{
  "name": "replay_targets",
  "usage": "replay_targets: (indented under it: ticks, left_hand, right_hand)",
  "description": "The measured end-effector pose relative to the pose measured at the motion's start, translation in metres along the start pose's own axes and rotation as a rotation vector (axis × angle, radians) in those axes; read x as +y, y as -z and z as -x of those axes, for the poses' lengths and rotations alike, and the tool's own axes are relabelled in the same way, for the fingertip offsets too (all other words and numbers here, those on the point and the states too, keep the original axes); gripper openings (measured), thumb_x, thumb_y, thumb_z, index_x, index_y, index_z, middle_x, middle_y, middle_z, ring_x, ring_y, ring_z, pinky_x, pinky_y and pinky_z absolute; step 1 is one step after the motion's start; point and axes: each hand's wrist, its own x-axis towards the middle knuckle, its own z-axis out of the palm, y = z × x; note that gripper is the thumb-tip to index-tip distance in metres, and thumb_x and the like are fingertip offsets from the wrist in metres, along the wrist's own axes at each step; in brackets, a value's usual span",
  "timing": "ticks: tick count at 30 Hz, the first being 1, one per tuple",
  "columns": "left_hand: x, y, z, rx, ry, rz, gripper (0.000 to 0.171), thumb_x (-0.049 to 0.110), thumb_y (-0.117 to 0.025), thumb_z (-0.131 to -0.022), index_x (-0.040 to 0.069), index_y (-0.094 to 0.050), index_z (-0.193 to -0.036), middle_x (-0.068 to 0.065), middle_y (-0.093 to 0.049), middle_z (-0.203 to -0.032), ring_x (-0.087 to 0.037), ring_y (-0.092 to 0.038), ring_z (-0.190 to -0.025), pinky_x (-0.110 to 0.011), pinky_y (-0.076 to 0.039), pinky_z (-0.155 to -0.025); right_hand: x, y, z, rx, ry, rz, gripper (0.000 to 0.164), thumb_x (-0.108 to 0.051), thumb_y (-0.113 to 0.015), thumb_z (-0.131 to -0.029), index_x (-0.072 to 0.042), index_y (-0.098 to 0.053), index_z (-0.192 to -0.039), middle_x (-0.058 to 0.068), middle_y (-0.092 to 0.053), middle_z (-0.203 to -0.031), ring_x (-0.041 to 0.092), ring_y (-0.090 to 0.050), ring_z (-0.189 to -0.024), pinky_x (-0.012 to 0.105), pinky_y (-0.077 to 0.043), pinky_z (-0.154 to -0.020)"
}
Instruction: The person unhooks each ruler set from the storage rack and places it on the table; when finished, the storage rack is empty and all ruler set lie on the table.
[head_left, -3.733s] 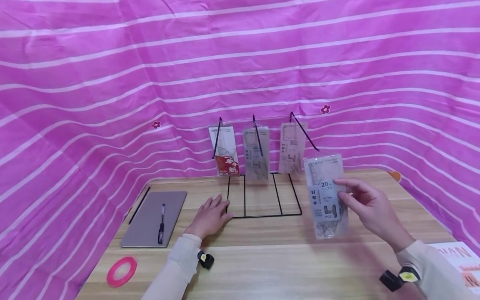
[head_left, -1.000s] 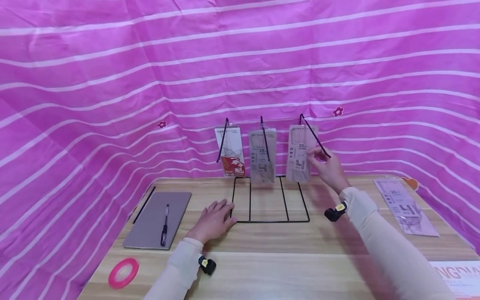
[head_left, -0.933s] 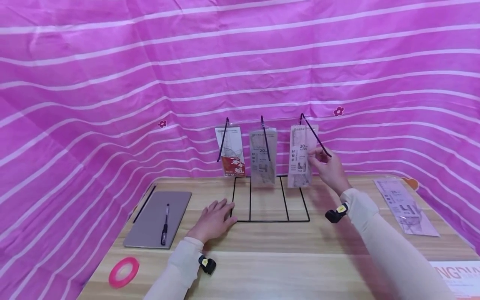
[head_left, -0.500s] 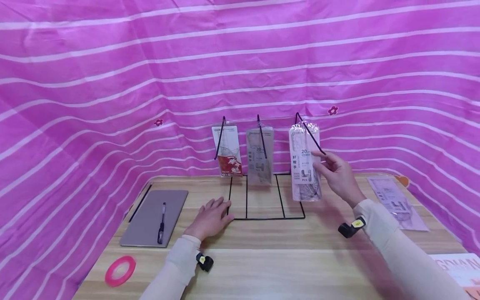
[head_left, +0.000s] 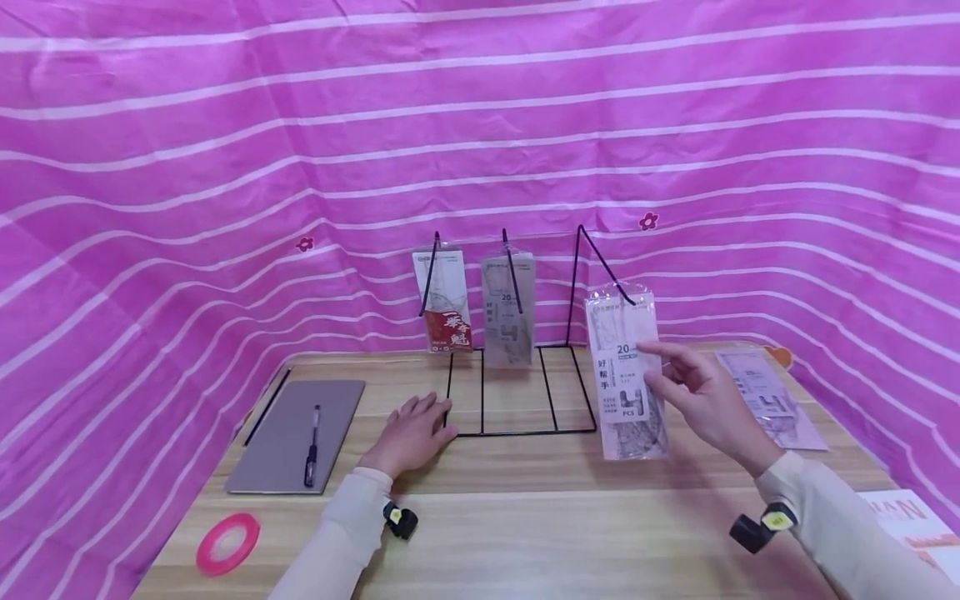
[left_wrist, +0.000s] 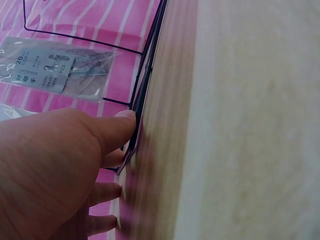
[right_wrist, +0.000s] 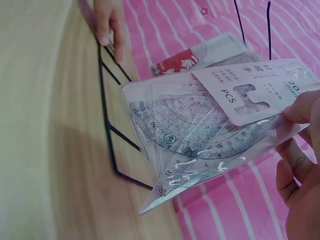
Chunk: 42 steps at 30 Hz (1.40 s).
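My right hand [head_left: 708, 400] pinches the side of a clear packet of rulers [head_left: 626, 375] between thumb and fingers. The packet's top is at the tip of the right hook of a black wire display rack [head_left: 525, 432]; whether it is still on the hook I cannot tell. In the right wrist view a protractor [right_wrist: 192, 132] shows through the plastic. My left hand [head_left: 412, 433] rests on the table at the rack's left front corner, its thumb touching the wire in the left wrist view. A red-and-white packet [head_left: 444, 304] and another ruler packet [head_left: 510, 312] hang from the left and middle hooks.
One more ruler packet [head_left: 772, 400] lies on the table at the right, behind the right hand. A grey notebook [head_left: 285, 442] with a pen [head_left: 312, 454] on it and a pink tape roll [head_left: 206, 554] are at the left. Printed paper [head_left: 911, 521] lies at the right edge.
A ruler packet was laid on the table at the right. The right hand then took hold of the packet on the right hook and drew it forward along it. The left hand stays put.
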Motion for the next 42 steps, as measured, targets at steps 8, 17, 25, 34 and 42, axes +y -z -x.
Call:
replay_targets:
  ticks: [8,17,25,34,42]
  left_hand:
    - [-0.008,-0.004,0.0,-0.017,0.015,0.018,0.059,0.044,-0.056,-0.108,0.016,-0.047,-0.159,-0.017,-0.033,-0.171,-0.048,-0.024,-0.159,-0.075,-0.018,-0.125]
    - [-0.032,0.011,0.012,0.01,0.037,-0.009,0.06,0.043,-0.055,-0.108,0.013,-0.046,-0.16,-0.022,-0.032,-0.17,-0.053,-0.023,-0.157,-0.079,-0.018,-0.122]
    - [-0.032,0.011,0.013,-0.006,0.015,-0.02,0.061,0.044,-0.055,-0.108,0.014,-0.046,-0.16,-0.022,-0.032,-0.171,-0.053,-0.024,-0.156,-0.08,-0.019,-0.121]
    - [-0.015,-0.001,0.001,-0.011,-0.014,-0.009,0.061,0.044,-0.057,-0.108,0.015,-0.046,-0.16,-0.019,-0.032,-0.171,-0.051,-0.024,-0.157,-0.079,-0.019,-0.122]
    - [-0.006,0.0,-0.007,-0.003,-0.041,-0.003,0.061,0.043,-0.057,-0.108,0.015,-0.046,-0.16,-0.02,-0.032,-0.171,-0.052,-0.024,-0.157,-0.079,-0.019,-0.122]
  right_hand:
    - [-0.006,0.005,0.023,0.028,0.066,0.012,0.043,0.007,-0.069,-0.097,-0.004,-0.065,-0.138,-0.003,-0.061,-0.092,0.005,-0.062,-0.078,0.017,-0.054,-0.066]
    - [0.024,0.018,0.006,0.041,0.036,0.076,0.035,0.008,-0.062,-0.1,0.0,-0.063,-0.134,0.002,-0.06,-0.108,0.007,-0.059,-0.077,0.02,-0.054,-0.062]
    - [0.099,0.036,-0.018,-0.086,-0.296,0.287,0.029,0.004,-0.062,-0.097,0.009,-0.057,-0.125,0.028,-0.061,-0.112,0.024,-0.06,-0.092,0.016,-0.048,-0.07]
    - [0.147,0.061,-0.021,-0.239,-0.454,0.445,0.035,-0.002,-0.059,-0.094,0.013,-0.057,-0.125,0.025,-0.064,-0.105,0.032,-0.063,-0.094,0.042,-0.053,-0.083]
    - [0.159,0.068,-0.018,-0.26,-0.583,0.488,0.047,-0.012,-0.062,-0.092,0.012,-0.052,-0.131,0.037,-0.061,-0.12,0.034,-0.063,-0.091,0.039,-0.052,-0.074]
